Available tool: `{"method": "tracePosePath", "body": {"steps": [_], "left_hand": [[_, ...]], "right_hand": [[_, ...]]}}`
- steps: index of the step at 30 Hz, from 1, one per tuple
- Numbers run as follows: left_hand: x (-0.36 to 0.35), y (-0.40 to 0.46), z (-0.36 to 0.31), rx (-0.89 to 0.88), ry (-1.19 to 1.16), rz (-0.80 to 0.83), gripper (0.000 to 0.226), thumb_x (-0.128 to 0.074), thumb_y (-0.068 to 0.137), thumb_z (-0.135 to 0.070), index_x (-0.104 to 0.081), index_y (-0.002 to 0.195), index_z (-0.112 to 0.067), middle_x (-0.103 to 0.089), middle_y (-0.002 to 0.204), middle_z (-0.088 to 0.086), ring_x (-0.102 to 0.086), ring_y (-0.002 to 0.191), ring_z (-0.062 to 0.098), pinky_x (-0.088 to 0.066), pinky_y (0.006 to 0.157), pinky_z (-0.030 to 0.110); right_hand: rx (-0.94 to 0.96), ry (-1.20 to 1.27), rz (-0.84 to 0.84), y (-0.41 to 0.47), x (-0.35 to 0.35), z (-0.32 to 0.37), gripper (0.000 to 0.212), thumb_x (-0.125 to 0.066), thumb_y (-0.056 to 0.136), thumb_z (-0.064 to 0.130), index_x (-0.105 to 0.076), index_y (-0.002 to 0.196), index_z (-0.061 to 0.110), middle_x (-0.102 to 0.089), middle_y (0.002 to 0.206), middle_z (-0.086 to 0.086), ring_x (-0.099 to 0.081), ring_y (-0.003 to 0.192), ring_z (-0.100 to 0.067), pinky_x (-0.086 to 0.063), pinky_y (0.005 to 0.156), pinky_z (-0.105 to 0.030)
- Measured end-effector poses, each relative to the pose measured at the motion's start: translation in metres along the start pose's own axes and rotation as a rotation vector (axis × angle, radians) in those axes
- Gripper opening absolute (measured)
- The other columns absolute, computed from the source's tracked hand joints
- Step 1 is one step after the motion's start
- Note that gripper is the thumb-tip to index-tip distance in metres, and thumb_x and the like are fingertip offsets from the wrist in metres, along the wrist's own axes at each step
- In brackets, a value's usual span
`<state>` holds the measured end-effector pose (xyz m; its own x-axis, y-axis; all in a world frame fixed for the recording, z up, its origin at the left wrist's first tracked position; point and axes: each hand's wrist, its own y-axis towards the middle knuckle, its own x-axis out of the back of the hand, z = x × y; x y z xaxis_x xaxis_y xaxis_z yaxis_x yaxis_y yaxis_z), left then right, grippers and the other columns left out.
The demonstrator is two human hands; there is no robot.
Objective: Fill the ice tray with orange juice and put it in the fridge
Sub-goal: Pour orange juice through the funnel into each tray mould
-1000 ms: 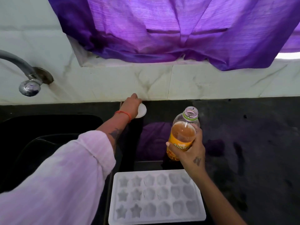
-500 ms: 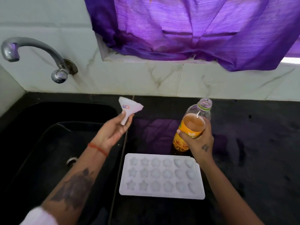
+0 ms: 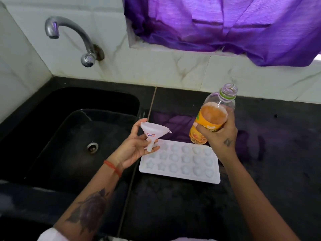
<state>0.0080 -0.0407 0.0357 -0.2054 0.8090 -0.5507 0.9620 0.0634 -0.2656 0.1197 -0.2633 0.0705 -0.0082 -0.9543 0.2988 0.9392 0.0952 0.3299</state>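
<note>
Head view shows my left hand (image 3: 133, 150) pinching a small white plastic funnel (image 3: 152, 134) over the near-left corner of the white moulded ice tray (image 3: 180, 162) on the black counter (image 3: 173, 206). My right hand (image 3: 218, 134) grips the uncapped clear bottle of orange juice (image 3: 211, 117), upright. No cavity looks filled, so pouring and the fridge remain.

Left forearm (image 3: 90, 204): large dark floral tattoo; red thread bracelet (image 3: 112, 167) at wrist; white sleeve (image 3: 50, 234) pushed up near elbow. Right hand (image 3: 220, 136): small dark tattoo on back.
</note>
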Motion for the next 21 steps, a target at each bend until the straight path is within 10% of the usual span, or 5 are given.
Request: {"method": "tracePosePath", "body": {"steps": [6, 14, 21], "left_hand": [[-0.012, -0.006, 0.006, -0.048, 0.131, -0.067, 0.051, -0.075, 0.068, -0.032, -0.038, 0.102, -0.028, -0.057, 0.105, 0.002, -0.064, 0.078, 0.016, -0.054, 0.070, 0.030], [-0.001, -0.016, 0.007, -0.224, 0.475, -0.162, 0.101, -0.087, 0.050, -0.025, -0.032, 0.131, -0.050, -0.041, 0.144, 0.001, -0.053, 0.123, 0.017, -0.052, 0.093, 0.030], [-0.001, -0.011, 0.011, -0.224, 0.773, -0.327, 0.114, -0.091, 0.052, -0.020, -0.026, 0.146, -0.024, -0.041, 0.142, -0.001, -0.045, 0.126, 0.014, -0.040, 0.107, 0.033]], "right_hand": [[0.071, -0.026, 0.071, -0.012, 0.001, 0.010, 0.072, -0.077, 0.050, 0.048, -0.043, 0.112, 0.037, -0.054, 0.097, 0.028, -0.055, 0.089, 0.015, -0.044, 0.074, -0.005], [0.263, -0.191, 0.147, -0.015, 0.013, 0.023, 0.075, -0.081, 0.056, 0.036, -0.049, 0.120, 0.014, -0.053, 0.099, 0.016, -0.052, 0.086, -0.004, -0.042, 0.071, -0.011], [0.308, -0.308, 0.241, -0.015, 0.017, 0.023, 0.078, -0.082, 0.057, 0.037, -0.049, 0.123, 0.011, -0.054, 0.106, 0.009, -0.053, 0.090, -0.009, -0.039, 0.072, -0.010]]}}
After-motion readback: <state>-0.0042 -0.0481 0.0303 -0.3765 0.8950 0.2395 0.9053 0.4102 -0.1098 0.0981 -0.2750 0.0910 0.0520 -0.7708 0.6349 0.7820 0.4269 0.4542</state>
